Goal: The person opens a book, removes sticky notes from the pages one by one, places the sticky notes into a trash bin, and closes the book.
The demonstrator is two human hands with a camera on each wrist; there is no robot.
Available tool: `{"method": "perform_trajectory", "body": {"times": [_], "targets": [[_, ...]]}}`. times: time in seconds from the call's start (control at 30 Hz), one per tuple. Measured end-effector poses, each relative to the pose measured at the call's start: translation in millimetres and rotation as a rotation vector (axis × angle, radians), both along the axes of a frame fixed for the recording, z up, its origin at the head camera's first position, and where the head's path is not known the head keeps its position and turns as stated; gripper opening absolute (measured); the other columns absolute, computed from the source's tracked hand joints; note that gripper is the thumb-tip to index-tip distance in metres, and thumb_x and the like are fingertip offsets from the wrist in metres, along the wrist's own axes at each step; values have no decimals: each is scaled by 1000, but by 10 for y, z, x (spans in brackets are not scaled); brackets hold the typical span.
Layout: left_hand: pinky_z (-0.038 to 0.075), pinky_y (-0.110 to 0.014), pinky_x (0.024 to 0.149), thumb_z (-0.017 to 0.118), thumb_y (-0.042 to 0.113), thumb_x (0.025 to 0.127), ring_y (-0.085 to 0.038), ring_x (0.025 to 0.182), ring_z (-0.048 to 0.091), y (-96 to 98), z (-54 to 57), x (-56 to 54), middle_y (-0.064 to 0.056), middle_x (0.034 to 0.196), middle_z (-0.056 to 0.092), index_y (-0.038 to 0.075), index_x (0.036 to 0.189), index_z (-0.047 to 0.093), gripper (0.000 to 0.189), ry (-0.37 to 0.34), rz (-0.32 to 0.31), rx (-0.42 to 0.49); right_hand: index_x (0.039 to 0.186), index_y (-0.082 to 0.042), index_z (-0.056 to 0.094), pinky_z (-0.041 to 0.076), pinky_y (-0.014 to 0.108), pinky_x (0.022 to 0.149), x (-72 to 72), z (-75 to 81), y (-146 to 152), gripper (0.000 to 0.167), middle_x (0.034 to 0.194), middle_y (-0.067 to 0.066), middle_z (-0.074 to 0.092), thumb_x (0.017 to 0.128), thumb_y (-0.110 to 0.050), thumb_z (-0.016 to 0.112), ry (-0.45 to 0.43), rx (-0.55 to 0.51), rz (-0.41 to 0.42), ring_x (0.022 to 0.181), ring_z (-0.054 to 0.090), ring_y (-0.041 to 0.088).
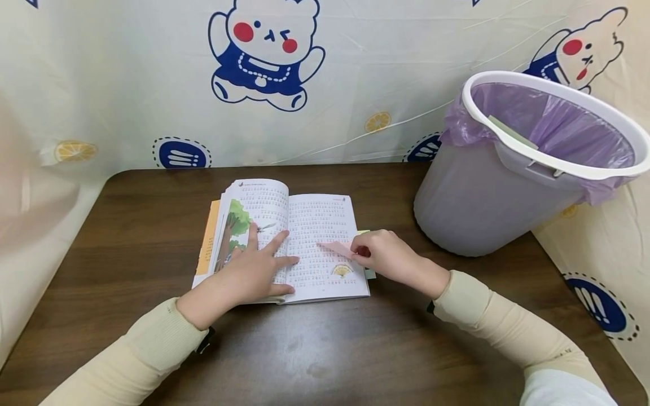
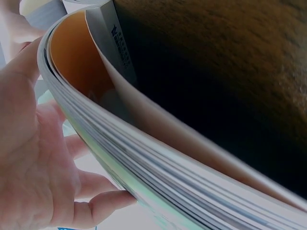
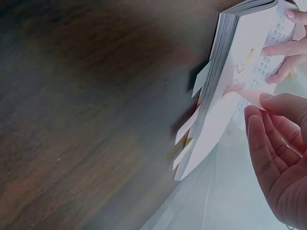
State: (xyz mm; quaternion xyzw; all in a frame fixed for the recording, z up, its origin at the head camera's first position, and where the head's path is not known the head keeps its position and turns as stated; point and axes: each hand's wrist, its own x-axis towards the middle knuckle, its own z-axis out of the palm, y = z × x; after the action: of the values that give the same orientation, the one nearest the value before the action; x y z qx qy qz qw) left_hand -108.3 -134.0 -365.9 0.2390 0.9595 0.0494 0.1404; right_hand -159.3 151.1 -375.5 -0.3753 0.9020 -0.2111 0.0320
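Observation:
An open book [image 1: 320, 225] with printed text and small pictures lies on the table. Spread over its left page is my left hand [image 1: 249, 273], fingers straight and fingertips reaching the inner fold. My right hand [image 1: 388, 255] pinches a pink paper strip [image 1: 336, 247] between thumb and fingers, above the right page. In the right wrist view the strip [image 3: 252, 97] slants from the fingertips down to the page. Several coloured tabs [image 3: 188, 125] stick out of the book's edge. The left wrist view shows the stacked page edges [image 2: 144, 148] curving beside my left hand.
A grey bin [image 1: 472, 186] with a purple liner stands at the table's right, leaning in this view, a greenish strip [image 1: 513, 132] inside its rim. Behind the brown table [image 1: 304, 344] hangs a patterned curtain [image 1: 370, 62] with cartoon bears.

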Motion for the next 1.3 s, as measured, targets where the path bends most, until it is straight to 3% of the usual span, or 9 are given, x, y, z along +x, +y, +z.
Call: {"method": "perform_trajectory", "body": {"times": [0.63, 1.3], "targets": [[41, -83, 81, 73, 56, 91, -77, 135, 10, -9, 41, -12, -19, 164, 30, 23, 140, 66, 60, 0, 6, 3, 85, -7, 73, 51, 25, 61, -80, 53, 150, 9, 73, -3, 66, 87, -4, 81, -39, -64, -119, 66, 57, 9], [43, -81, 82, 73, 56, 90, -76, 135, 11, -13, 29, 32, -18, 164, 32, 25, 139, 67, 59, -5, 11, 7, 87, -9, 74, 51, 27, 61, -125, 146, 244, 9, 73, -3, 65, 87, -9, 83, -48, -80, -177, 65, 56, 11]]}}
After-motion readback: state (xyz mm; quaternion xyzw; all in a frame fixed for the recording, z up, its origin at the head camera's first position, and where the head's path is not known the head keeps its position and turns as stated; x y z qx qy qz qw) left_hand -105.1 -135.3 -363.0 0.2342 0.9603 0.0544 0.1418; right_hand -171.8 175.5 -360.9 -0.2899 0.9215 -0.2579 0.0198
